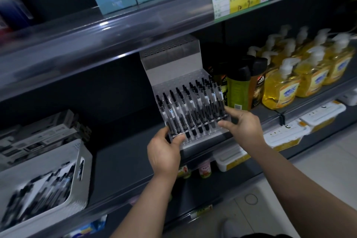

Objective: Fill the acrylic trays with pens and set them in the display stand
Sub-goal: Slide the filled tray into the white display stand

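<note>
Pinching the acrylic tray (pixel 202 129) at seven and three o'clock, left hand (pixel 164 152) and right hand (pixel 243 125) hold something probably stiff, slick, light.

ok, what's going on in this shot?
A person is holding an acrylic tray packed with black pens at the low front step of the display stand on a store shelf. The left grip holds the tray's near-left corner and the right grip pinches its right edge. Whether the tray is fully seated can't be told. The stand's upper tier looks unfilled. A white basket of loose pens sits to the left.
</note>
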